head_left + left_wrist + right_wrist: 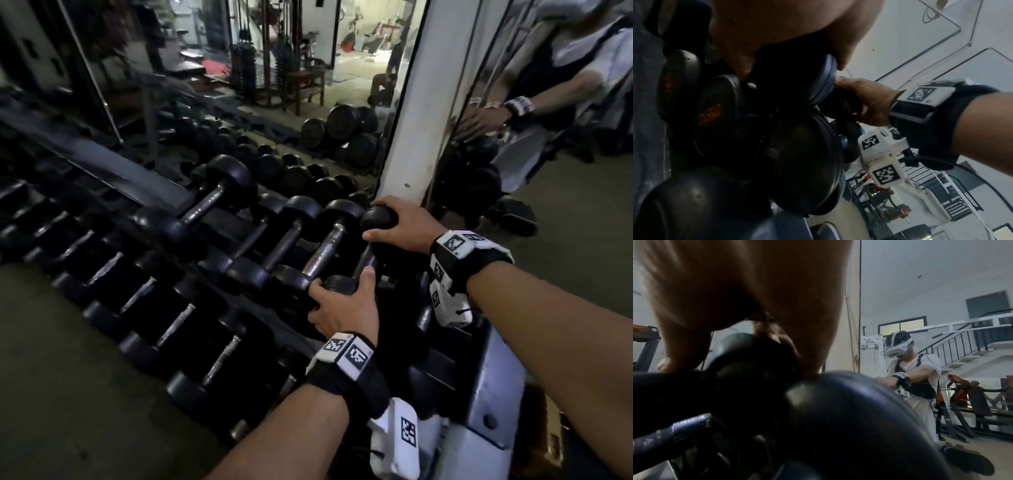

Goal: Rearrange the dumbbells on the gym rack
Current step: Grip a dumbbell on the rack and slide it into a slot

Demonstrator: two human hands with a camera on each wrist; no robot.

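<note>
A small black dumbbell (365,261) lies at the right end of the rack's upper row. My left hand (337,298) wraps over its near head (797,78), thumb up beside the handle. My right hand (394,222) cups its far head (378,218), fingers curled over the top. In the left wrist view my right hand (865,100) grips behind the near head. In the right wrist view my right hand's palm (735,288) covers the far head (752,356). The handle is mostly hidden between my hands.
Neighbouring dumbbells (318,246) lie close on the left in the upper row. A lower row of dumbbells (154,301) runs below. The rack's white end frame (489,394) and a white pillar (407,120) between mirrors stand on the right. Bare floor (51,377) lies at the lower left.
</note>
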